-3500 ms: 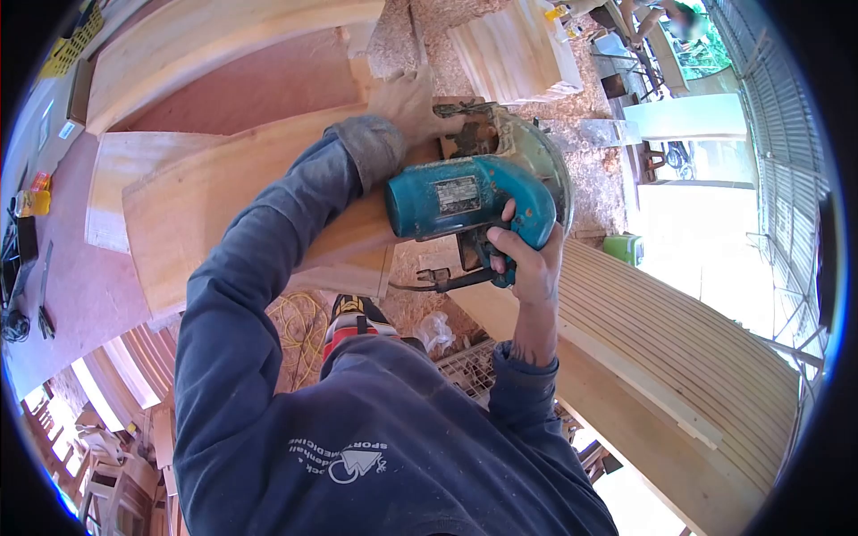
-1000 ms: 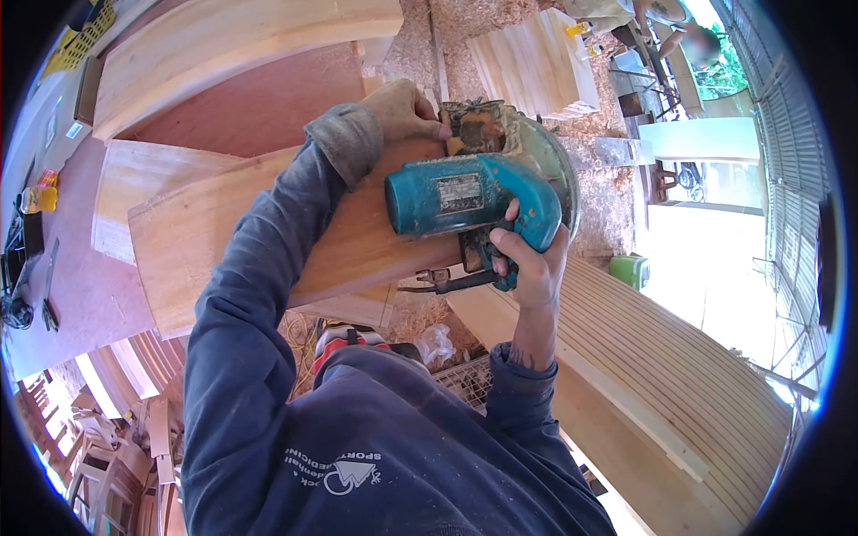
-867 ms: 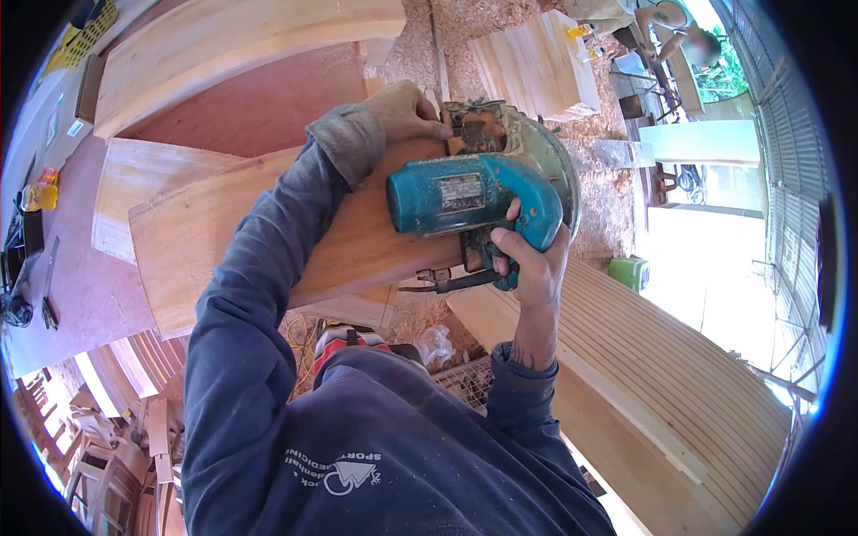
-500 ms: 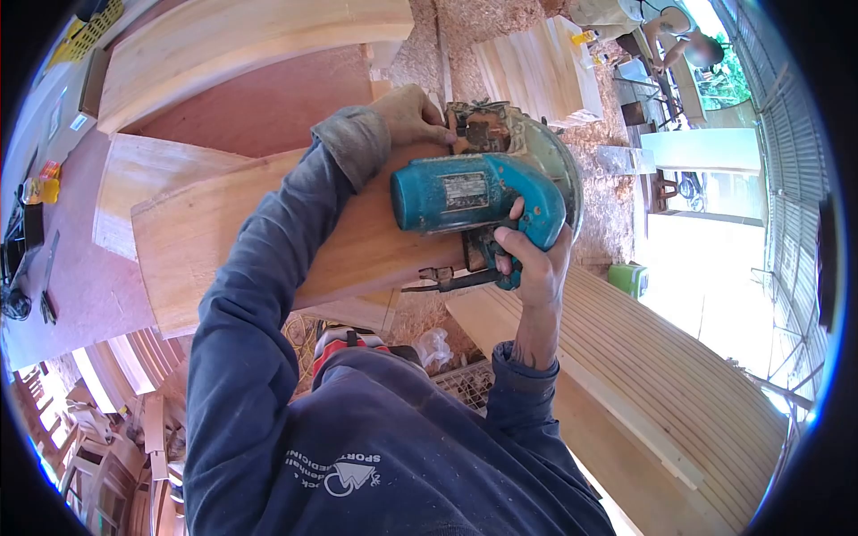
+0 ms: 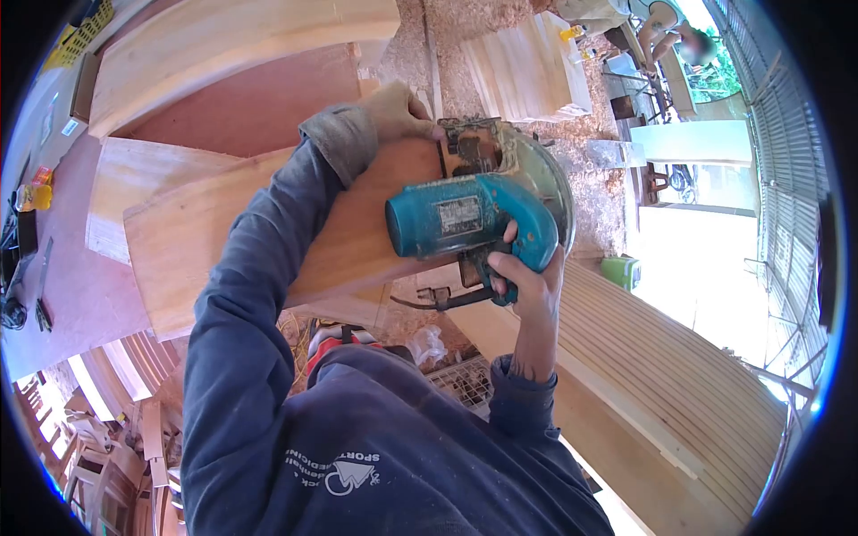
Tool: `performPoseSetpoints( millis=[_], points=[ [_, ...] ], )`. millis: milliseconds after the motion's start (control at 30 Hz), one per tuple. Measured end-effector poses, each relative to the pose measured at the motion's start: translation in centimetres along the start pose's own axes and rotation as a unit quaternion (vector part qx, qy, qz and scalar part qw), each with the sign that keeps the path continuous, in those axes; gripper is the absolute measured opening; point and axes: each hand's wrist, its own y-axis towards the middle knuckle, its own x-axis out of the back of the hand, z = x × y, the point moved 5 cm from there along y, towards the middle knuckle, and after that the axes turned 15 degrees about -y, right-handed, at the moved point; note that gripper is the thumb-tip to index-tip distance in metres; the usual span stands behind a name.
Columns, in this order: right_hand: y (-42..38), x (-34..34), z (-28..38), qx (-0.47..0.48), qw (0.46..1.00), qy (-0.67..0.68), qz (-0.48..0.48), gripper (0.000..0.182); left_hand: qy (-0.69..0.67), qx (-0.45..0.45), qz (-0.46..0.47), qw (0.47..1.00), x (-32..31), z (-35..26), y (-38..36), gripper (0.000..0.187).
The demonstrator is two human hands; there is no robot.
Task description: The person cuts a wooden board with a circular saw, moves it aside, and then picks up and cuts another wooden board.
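Observation:
My right hand (image 5: 529,275) is wrapped around the rear handle of a teal circular saw (image 5: 438,219), the thumb over the grip near the trigger. The saw's base rests across the right end of a thick wooden board (image 5: 210,219), with the dusty blade guard on the right side; the blade itself is hidden. My left hand (image 5: 398,114) grips the board's far edge beside the saw's base, its fingers curled and partly hidden. The thumb lies close to the base plate. A dark power cable (image 5: 424,302) trails from the saw's handle.
Another wooden plank (image 5: 241,54) lies beyond on the reddish tabletop (image 5: 85,295). Stacked boards (image 5: 527,71) stand farther off. Grooved panels (image 5: 643,375) lie to the right, near a green box (image 5: 621,272). Another person (image 5: 661,31) is at the far right.
The saw has slid slightly toward my body along the board's end, with my right hand on it. My left hand stays at the far edge. The whole view has shifted a little.

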Motion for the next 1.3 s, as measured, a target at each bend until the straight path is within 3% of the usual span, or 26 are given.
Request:
performPoseSetpoints(
  millis=[1300],
  points=[
    [4.0, -1.2, 1.6, 0.034, 0.999, 0.013, -0.006, 0.022, 0.045, -0.011, -0.016, 0.999, 0.4, 0.0, 1.2, 0.061]
  ],
)
